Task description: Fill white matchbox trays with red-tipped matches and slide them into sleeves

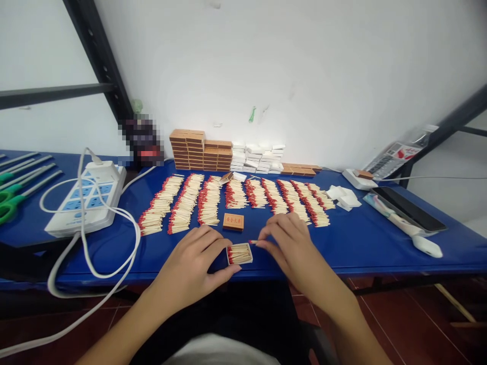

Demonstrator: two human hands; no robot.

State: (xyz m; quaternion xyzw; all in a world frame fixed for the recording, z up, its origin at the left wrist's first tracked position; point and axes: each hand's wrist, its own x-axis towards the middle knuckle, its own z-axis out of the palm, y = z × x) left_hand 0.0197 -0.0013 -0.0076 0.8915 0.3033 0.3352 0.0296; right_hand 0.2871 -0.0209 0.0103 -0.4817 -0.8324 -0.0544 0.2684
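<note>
The matchbox tray [239, 253] lies on the blue tabletop [361, 243] between the two hands, at the near edge. The left hand [194, 258] curls loosely round its left side, fingers on the far edge and thumb along the near one. The right hand [289, 243] pinches a single match [252, 242] just off the tray's far right corner. The tray is white and filled with red-tipped matches. Just beyond the hands sits a closed brown box [233, 221], then rows of matches [236, 197].
</note>
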